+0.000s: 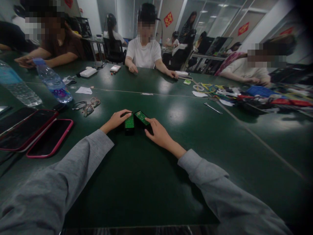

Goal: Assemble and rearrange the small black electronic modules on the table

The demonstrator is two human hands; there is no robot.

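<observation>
Two small black cases, each with a green circuit board showing on top, are at the middle of the table in front of me. My left hand (119,118) is closed around the far left side of the left black case (129,124), thumb lying on its board. In my right hand (157,131) is the right black case (141,118), gripped at its near right end between thumb and fingers. It is turned at an angle, and its far corner comes close to the left case; whether they touch I cannot tell.
Left on the green table (137,189) are phones (50,138), two water bottles (55,83) and eyeglasses (91,106). A wrench (213,108) lies right, before a heap of cables and tools (259,94). Several people sit around, one opposite (144,52).
</observation>
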